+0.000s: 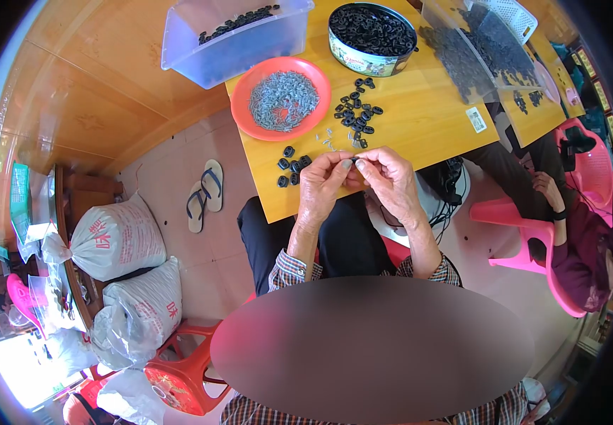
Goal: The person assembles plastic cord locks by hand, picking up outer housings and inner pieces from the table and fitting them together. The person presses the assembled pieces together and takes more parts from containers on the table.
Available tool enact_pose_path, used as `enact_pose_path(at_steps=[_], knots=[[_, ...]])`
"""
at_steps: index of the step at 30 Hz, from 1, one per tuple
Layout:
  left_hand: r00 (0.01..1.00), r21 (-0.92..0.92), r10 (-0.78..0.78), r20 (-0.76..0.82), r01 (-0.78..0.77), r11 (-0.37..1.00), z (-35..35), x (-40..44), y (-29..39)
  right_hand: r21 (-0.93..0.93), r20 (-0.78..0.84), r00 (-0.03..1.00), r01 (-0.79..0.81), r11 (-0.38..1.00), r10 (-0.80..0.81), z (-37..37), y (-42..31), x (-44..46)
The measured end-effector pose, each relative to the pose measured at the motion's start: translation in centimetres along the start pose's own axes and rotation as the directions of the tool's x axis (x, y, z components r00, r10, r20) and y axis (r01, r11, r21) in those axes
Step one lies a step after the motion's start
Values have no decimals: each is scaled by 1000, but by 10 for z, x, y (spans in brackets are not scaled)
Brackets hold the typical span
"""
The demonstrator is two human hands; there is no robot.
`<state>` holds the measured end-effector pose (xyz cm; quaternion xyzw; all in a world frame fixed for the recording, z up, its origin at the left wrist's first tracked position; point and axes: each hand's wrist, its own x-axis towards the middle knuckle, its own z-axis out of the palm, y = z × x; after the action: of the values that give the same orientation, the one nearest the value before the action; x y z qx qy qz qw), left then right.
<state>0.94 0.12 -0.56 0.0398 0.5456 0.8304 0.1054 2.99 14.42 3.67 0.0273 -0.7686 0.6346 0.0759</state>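
My left hand (324,185) and my right hand (389,183) meet at the front edge of the table. Thumbs and fingertips of both pinch one small black plastic part (354,161), mostly hidden by the fingers. Just beyond them lie a few tiny silvery pieces (330,142) and a loose group of black plastic parts (357,113). Several more black parts (295,166), with holes in them, sit left of my left hand. An orange-red plate (241,119) holds a heap of small grey metal pieces (283,100), perhaps screws.
A round tin (370,65) full of black parts and a clear plastic tub (232,57) stand at the back of the yellow table (420,134). Another clear bin (462,64) is at right. Someone sits on a pink chair (526,219). Sandals (204,195) and white sacks (119,237) are on the floor.
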Motion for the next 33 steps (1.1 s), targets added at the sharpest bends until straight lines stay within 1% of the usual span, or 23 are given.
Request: enact_pose_path(at_steps=[1, 2, 4, 5, 7, 8, 9, 10, 11, 12, 14, 15, 18, 20, 21, 23, 24, 26, 33], knots=[[1000, 5, 17, -18, -16, 1000, 0, 0, -1, 79, 3, 996, -84, 993, 84, 0, -3, 0], [999, 11, 33, -37, -33, 999, 1, -1, -1, 79, 3, 997, -83, 993, 83, -1, -4, 1], [997, 26, 52, -49, -51, 998, 2, -2, -1, 137, 11, 974, -226, 964, 227, -5, -6, 1], [996, 41, 70, -60, -68, 997, 3, -2, -1, 138, 12, 974, -225, 964, 226, -6, -5, 1], [994, 55, 80, -73, -77, 996, 4, -3, -1, 209, 43, 915, -402, 892, 402, -9, -3, 2], [992, 69, 89, -84, -84, 994, 5, -3, -3, 210, 41, 915, -401, 892, 402, -9, -2, 2], [993, 70, 89, -81, -83, 994, 6, -4, -6, 244, 72, 898, -438, 865, 434, -9, -2, 3], [982, 140, 169, -87, -156, 978, 7, -4, -9, 278, 103, 880, -473, 836, 464, -9, -1, 3], [965, 209, 249, -86, -227, 951, 7, -4, -11, 281, 100, 880, -472, 836, 464, -8, 0, 3], [966, 210, 247, -82, -225, 951, 7, -3, -13, 306, 116, 872, -487, 818, 475, -8, 2, 3], [930, 406, 366, -26, -324, 854, 6, -3, -15, 332, 132, 864, -501, 799, 486, -10, 3, 3], [931, 407, 365, -24, -324, 854, 6, -3, -15, 346, 142, 862, -503, 792, 486, -11, 3, 3], [927, 406, 375, 0, -342, 848, 9, -5, -12, 362, 154, 863, -502, 785, 481, -13, 5, 4], [964, 283, 258, -62, -231, 931, 10, -6, -10, 364, 161, 865, -499, 786, 475, -13, 6, 4], [964, 285, 260, -63, -232, 930, 9, -6, -10, 361, 168, 863, -503, 785, 476, -12, 6, 3], [969, 215, 232, -85, -209, 954, 10, -6, -9, 357, 176, 861, -507, 784, 477, -12, 7, 3], [968, 216, 234, -87, -211, 953, 10, -7, -7, 352, 176, 861, -507, 787, 477, -12, 7, 3], [980, 152, 179, -82, -165, 974, 9, -8, -5, 345, 178, 861, -507, 790, 476, -11, 6, 3], [976, 144, 197, -89, -183, 973, 9, -7, -4, 271, 169, 873, -487, 830, 457, -8, -5, 1]])
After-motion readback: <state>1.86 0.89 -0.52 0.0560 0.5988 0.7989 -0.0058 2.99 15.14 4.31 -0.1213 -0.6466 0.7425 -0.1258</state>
